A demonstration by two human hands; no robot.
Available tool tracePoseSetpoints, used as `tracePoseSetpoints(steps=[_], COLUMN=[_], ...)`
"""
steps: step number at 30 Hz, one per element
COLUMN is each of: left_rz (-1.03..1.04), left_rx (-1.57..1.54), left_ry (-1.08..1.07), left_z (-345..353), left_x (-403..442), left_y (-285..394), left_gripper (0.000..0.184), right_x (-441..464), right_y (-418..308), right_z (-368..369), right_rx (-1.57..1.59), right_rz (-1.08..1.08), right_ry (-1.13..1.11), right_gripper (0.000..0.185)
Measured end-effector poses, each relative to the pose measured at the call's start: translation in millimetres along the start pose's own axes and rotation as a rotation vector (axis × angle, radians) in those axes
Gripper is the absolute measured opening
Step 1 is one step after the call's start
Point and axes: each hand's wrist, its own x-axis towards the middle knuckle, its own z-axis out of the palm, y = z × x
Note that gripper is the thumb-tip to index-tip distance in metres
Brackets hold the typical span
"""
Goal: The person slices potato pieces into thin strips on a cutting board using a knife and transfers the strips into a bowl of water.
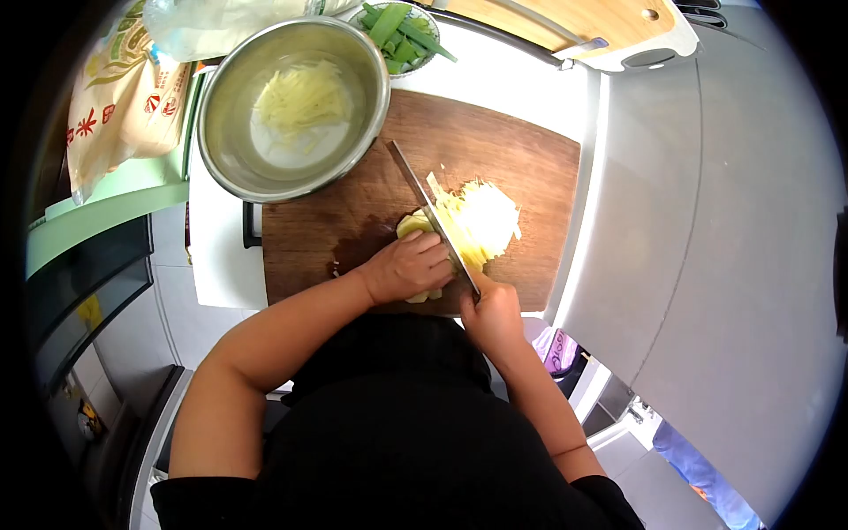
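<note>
My right hand [493, 316] is closed around the handle of a kitchen knife [422, 196], seen nearly edge-on with its blade slanting up and left. Against the blade's left side, my left hand [408, 268] presses with bent fingers on pale yellow slices [413, 223], which look like potato. A heap of thin yellow shreds [481, 221] lies just right of the blade. Everything rests on a brown wooden cutting board [521, 150]. The fingers of the left hand partly cover the slices, and the knife's handle is mostly hidden in the right hand.
A steel bowl [212, 146] with water and yellow shreds [303, 95] overlaps the board's upper left. Behind it stands a patterned bowl of cut green leaves [402, 35]. Printed plastic bags [141, 97] sit at the far left. A grey wall [751, 203] bounds the right side.
</note>
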Motion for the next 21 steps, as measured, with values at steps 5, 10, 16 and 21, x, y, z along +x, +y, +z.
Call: tracePoseSetpoints(steps=[5,10,16,21], left_rz=[-0.004,0.015,0.014,-0.005], left_rx=[-0.004,0.012,-0.003,-0.024], left_ry=[-0.04,-0.066,-0.015,-0.023], left_z=[-6.1,-1.4,-4.7,-4.2], left_x=[-1.3,-5.6,-1.8,-2.8], left_y=[0.2,-0.2,0.5,-0.3], left_gripper=[0.017,0.016,0.014,0.015], right_x=[-5.4,-22.6,-16.3,-19.4], right_y=[0.0,-7.0,6.3,-2.5], right_z=[-14.6,-32.1,-20.7,-32.6], right_rx=[0.133,0.125,0.063,0.123], right_rz=[-0.02,0.043,0.06,0.024], right_ry=[0.045,-0.038,-0.086,-0.064], right_gripper=[0.012,0.011,0.031,0.018])
